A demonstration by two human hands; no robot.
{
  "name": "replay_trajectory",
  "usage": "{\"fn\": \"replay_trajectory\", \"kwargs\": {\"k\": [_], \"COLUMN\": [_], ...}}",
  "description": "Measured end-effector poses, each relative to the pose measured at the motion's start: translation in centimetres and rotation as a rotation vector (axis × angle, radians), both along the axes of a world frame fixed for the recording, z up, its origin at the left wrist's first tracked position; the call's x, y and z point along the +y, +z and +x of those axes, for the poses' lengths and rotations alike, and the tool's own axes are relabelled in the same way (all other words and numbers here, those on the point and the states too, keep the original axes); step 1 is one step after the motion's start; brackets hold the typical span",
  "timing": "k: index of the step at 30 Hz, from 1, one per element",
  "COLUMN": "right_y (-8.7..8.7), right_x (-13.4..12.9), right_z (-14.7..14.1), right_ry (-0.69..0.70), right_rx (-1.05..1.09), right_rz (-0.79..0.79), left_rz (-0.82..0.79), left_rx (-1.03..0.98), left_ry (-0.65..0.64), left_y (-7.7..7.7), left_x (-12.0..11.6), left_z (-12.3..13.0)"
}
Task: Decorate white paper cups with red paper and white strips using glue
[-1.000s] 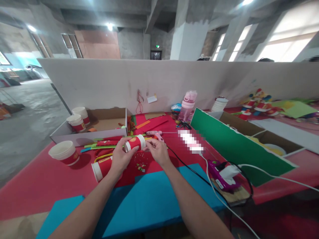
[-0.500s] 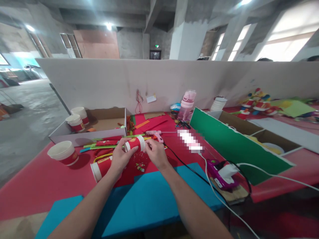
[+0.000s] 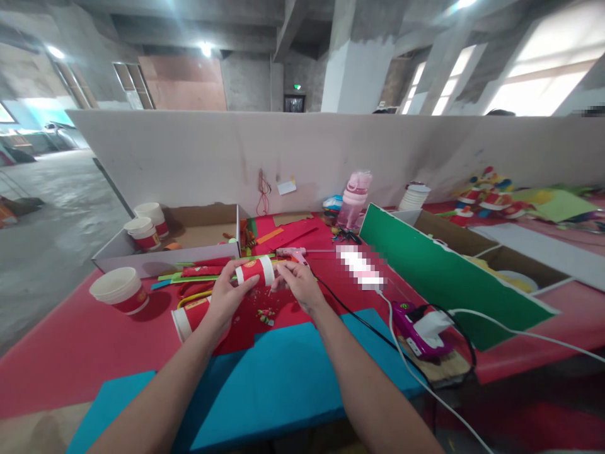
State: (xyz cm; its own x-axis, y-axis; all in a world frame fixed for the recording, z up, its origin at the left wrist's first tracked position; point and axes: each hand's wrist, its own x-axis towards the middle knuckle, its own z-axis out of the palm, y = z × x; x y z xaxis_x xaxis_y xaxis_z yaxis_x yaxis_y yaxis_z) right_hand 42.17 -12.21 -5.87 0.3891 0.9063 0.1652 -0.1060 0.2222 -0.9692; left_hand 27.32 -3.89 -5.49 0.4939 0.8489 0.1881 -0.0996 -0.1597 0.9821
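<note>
My left hand (image 3: 229, 291) is wrapped round a red and white paper cup (image 3: 254, 270) that lies sideways in the air over the red table. At the cup's white right end is my right hand (image 3: 297, 285), its thumb and fingers pinched together; whatever they hold, if anything, is too small to make out. Just behind the hands rests a pink glue gun (image 3: 293, 254). Under my left forearm another red and white paper cup (image 3: 185, 318) lies on its side. Small scraps (image 3: 265, 315) are scattered below the held cup.
Stacked paper cups (image 3: 120, 291) stand at the left, beside an open cardboard box (image 3: 198, 227). A green-sided box (image 3: 444, 268) is on the right, with a purple power strip (image 3: 423, 334) and cords before it. A pink bottle (image 3: 354, 198) stands behind. Blue sheets (image 3: 283, 384) cover the front edge.
My right hand has shifted slightly to the right, away from the end of the cup. The cup stays in my left hand, nearly unmoved.
</note>
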Motion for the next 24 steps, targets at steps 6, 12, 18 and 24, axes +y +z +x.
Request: {"fn": "replay_trajectory", "kwargs": {"k": [6, 12, 18, 24], "right_y": [-0.2, -0.2, -0.4, -0.5], "right_x": [-0.3, -0.3, 0.3, 0.4], "right_z": [0.1, -0.5, -0.9, -0.1], "right_ry": [-0.135, -0.131, -0.009, -0.098], "right_rx": [-0.239, -0.239, 0.065, 0.027], "right_rz": [0.025, 0.064, 0.034, 0.029], "left_rz": [-0.105, -0.246, -0.301, -0.219], "left_rx": [-0.026, -0.088, -0.155, -0.246], "left_ry": [-0.072, -0.171, -0.263, -0.184], "left_y": [0.3, 0.2, 0.1, 0.4], "left_x": [-0.4, -0.3, -0.3, -0.1], "left_z": [-0.1, -0.1, -0.2, -0.1]}}
